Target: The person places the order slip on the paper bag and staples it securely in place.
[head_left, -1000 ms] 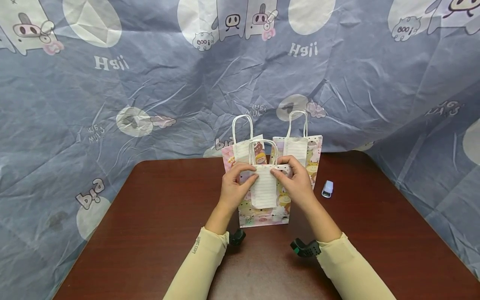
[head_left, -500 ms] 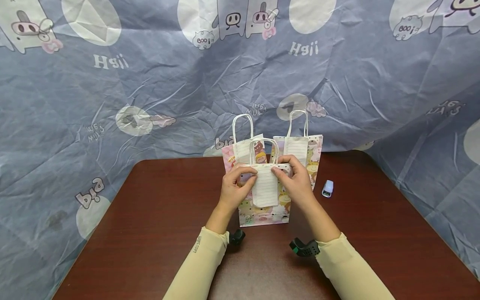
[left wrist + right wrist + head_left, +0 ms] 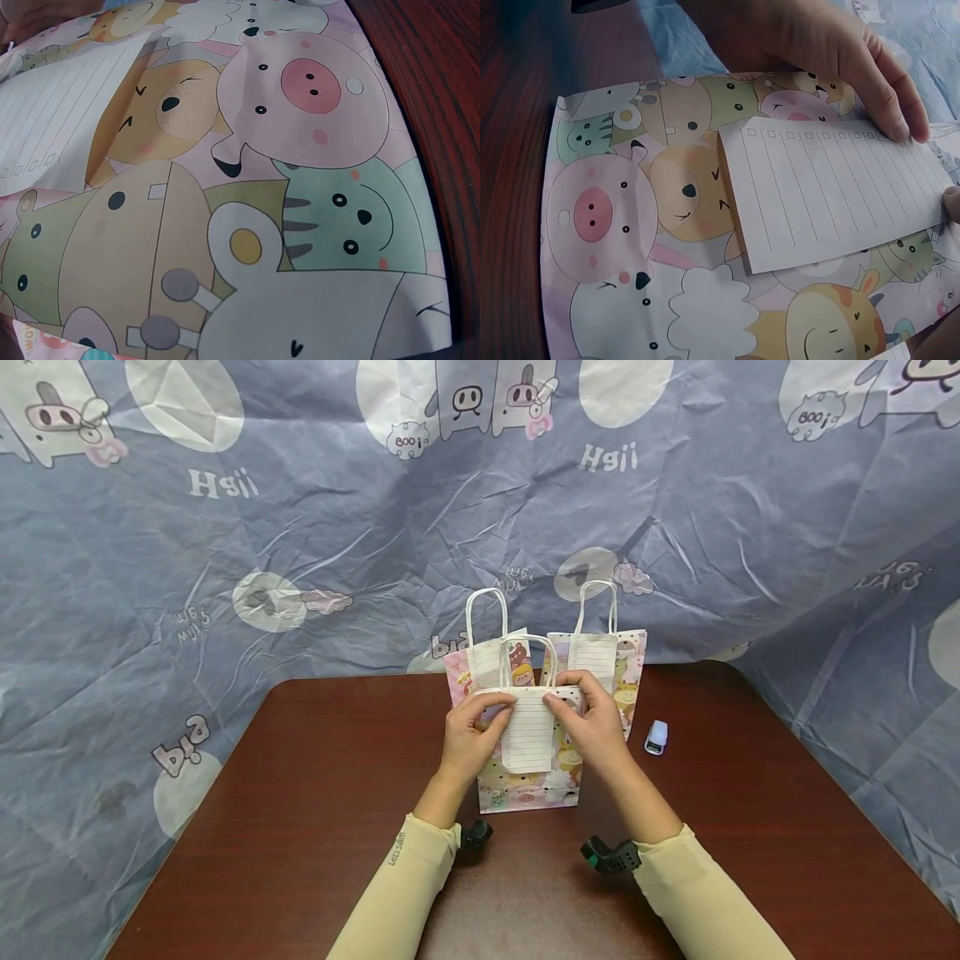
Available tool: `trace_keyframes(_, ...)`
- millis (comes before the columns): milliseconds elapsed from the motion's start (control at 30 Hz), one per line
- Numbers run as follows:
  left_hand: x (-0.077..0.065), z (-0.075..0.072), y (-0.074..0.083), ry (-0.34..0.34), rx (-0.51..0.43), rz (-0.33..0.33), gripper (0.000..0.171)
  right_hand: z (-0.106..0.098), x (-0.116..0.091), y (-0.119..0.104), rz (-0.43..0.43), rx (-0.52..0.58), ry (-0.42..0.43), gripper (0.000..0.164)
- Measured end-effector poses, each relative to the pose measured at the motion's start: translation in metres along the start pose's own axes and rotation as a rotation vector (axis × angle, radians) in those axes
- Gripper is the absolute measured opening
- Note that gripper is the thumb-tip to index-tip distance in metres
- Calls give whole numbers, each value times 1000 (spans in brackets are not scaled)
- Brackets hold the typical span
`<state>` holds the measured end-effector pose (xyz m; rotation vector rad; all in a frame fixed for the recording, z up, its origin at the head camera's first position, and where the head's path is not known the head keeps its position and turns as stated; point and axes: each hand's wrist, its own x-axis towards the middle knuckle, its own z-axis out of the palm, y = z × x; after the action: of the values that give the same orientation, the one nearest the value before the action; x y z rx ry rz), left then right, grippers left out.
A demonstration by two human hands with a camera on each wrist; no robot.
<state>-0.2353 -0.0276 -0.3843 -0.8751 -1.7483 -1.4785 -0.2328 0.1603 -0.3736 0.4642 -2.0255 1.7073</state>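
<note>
A small paper gift bag (image 3: pixel 528 795) printed with cartoon animals stands upright on the table, its white handles up. Against its front lies a lined note sheet (image 3: pixel 528 739) with a row of checkboxes, its lower end lifted off the bag in the right wrist view. My left hand (image 3: pixel 468 733) pinches the sheet's upper left edge between thumb and finger. At the upper right, my right hand (image 3: pixel 600 727) grips the bag's rim and the sheet's corner, thumb in front and fingers partly hidden behind. The left wrist view shows mostly the printed bag front (image 3: pixel 247 232).
Behind stand two more gift bags, a pink one (image 3: pixel 457 672) at left and an animal-print one (image 3: pixel 628 681) at right, each with a lined sheet at its top. A small white-and-black stapler-like object (image 3: pixel 656 737) lies right on the brown table (image 3: pixel 337 777). A printed cloth (image 3: pixel 337 527) hangs behind.
The sheet has shifted slightly right, then back left, and its lower edge sits a little higher. Both hands keep nearly the same place on it and the bag.
</note>
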Motion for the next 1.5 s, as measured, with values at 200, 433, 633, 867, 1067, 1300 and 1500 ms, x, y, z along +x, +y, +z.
trace_keyframes(200, 0, 0, -1, 0, 12, 6, 14, -1, 1, 0, -6, -31, 4, 24)
trace_keyframes(433, 1, -1, -1, -4, 8, 18, 16, -9, 3, -4, -19, -25, -41, 28)
trace_keyframes(633, -5, 3, -26, -11, -14, 6, 15, -20, 2, -8, -51, 25, -6, 20)
trace_keyframes(867, -7, 6, -32, -8, 7, -12, 16, -44, 1, -5, -79, 101, 151, 18)
trace_keyframes(1067, -3, 2, -11, -4, 14, -3, 17, -70, 0, 0, -64, 156, 255, 14)
trace_keyframes(1300, -1, -1, -1, 2, 12, -3, 15, -98, -1, 13, -2, 141, 318, 13)
trace_keyframes(1500, -1, -1, -2, -1, 4, -23, 15, -115, -3, 29, 50, 146, 313, 16)
